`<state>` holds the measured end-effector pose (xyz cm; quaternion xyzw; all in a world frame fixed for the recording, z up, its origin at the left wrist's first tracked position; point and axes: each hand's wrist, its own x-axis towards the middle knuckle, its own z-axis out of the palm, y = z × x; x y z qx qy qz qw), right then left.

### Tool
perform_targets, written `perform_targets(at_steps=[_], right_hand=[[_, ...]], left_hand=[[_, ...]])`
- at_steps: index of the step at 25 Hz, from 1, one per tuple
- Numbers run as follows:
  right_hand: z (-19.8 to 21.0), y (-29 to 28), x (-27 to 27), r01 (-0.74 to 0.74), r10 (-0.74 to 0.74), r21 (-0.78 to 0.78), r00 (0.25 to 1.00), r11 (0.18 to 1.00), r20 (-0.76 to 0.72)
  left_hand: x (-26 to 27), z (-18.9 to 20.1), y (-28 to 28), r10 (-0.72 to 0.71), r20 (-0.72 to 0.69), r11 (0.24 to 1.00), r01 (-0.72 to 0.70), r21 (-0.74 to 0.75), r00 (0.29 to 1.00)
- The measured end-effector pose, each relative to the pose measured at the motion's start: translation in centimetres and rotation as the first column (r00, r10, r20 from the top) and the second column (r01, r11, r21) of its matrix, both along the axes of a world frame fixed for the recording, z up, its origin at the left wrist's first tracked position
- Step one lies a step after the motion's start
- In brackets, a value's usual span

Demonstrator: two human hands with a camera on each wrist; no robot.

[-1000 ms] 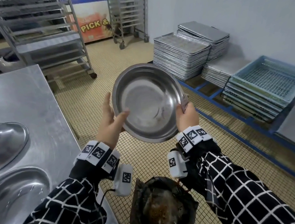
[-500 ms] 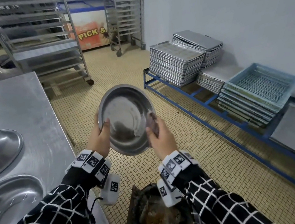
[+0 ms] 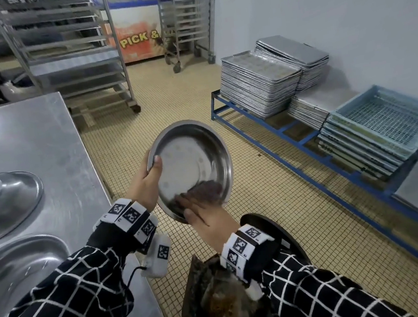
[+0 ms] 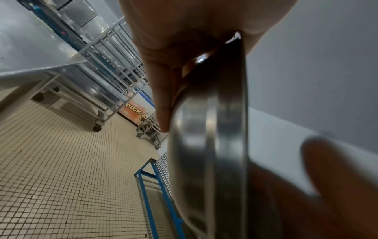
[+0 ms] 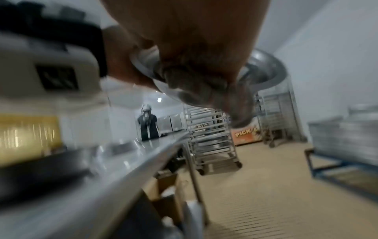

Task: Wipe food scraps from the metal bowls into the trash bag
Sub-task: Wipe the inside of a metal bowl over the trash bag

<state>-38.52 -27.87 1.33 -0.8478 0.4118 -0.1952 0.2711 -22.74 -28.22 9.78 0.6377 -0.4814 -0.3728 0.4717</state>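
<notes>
left hand [image 3: 145, 185] pinches the round steel bowl's [image 3: 197, 159] rim; right hand [image 3: 204, 211], fingers flat together, sweeps residue toward the dark trash bag [image 3: 219, 308]; shallow steel bowls [image 3: 11, 196] on the left wait.

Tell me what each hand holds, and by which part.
Left hand grips the metal bowl by its left rim. Right hand holds nothing; its fingers press inside the lower rim.

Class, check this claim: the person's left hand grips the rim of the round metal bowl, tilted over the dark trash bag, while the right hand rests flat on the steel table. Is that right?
One detail is wrong. The right hand is not on the steel table; its fingers reach inside the round metal bowl, wiping its lower part. The head view shows this. The left hand does grip the rim, above the dark trash bag.
</notes>
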Motion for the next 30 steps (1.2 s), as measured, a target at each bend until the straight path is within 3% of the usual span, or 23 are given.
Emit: perform_targets(at_steps=[2, 3, 4, 6, 8, 10, 11, 14, 17, 20, 23, 26, 28, 30], right_hand=[[0.7, 1.1, 1.7, 0.005, -0.044, 0.158, 0.968, 0.987, 0.246], [0.7, 1.2, 1.9, 0.003, -0.038, 0.139, 0.967, 0.99, 0.252], [0.7, 1.0, 1.6, -0.003, -0.007, 0.057, 0.986, 0.998, 0.17], [0.4, -0.3, -0.5, -0.029, 0.013, -0.123, 0.992, 0.992, -0.129], [0.2, -2.6, -3.0, -0.012, -0.068, -0.198, 0.918, 0.98, -0.39], [0.3, -4.8, -4.9, 0.059, -0.171, -0.236, 0.857, 0.97, -0.486], [0.5, -5.8, -5.5, 0.105, -0.199, -0.228, 0.874, 0.968, -0.443], [1.8, -7.0, -5.9, 0.24, -0.25, -0.117, 0.965, 0.964, -0.08], [3.4, -7.3, -5.8, 0.347, -0.345, -0.023, 0.937, 0.938, 0.059], [4.6, -7.8, -5.8, 0.449, -0.488, 0.234, 0.86, 0.862, 0.149], [5.0, -7.6, -6.0, 0.548, -0.595, 0.282, 0.795, 0.788, 0.119], [4.8, -7.0, -5.7, 0.65, -0.745, 0.374, 0.625, 0.662, 0.232], [4.8, -6.3, -5.2, 0.644, -0.8, 0.478, 0.518, 0.598, 0.302], [4.7, -5.6, -4.8, 0.571, -0.799, 0.566, 0.502, 0.594, 0.331]], left_hand=[[-0.3, 0.1, -0.1, 0.017, 0.031, 1.0, -0.017, -0.002, 0.999], [-0.1, 0.2, -0.3, 0.025, 0.009, 0.999, -0.024, -0.026, 1.0], [0.3, 0.2, -0.6, 0.034, -0.04, 0.999, -0.036, -0.04, 0.999], [1.2, 0.0, -1.1, 0.035, -0.12, 0.998, -0.04, -0.043, 0.992], [1.8, -0.5, -1.1, -0.019, -0.124, 0.999, 0.014, -0.039, 0.992], [1.7, -1.2, -1.0, -0.076, -0.126, 0.997, 0.076, -0.002, 0.989], [1.6, -1.5, -0.9, -0.082, -0.13, 0.996, 0.085, 0.021, 0.988], [1.5, -1.8, -0.7, -0.037, -0.214, 0.991, 0.063, 0.116, 0.976], [1.9, -1.4, -0.7, -0.028, -0.288, 0.975, 0.09, 0.203, 0.957], [2.1, -1.0, -0.8, -0.077, -0.298, 0.967, 0.144, 0.21, 0.951], [1.6, -1.1, -1.0, -0.098, -0.278, 0.988, 0.128, 0.091, 0.956], [0.3, -1.4, -0.3, -0.087, -0.267, 0.995, 0.071, -0.066, 0.96], [-1.4, -1.2, 0.6, -0.113, -0.209, 0.99, 0.092, -0.111, 0.971], [-3.0, -0.7, 1.2, -0.067, -0.112, 0.996, 0.061, -0.063, 0.991]])
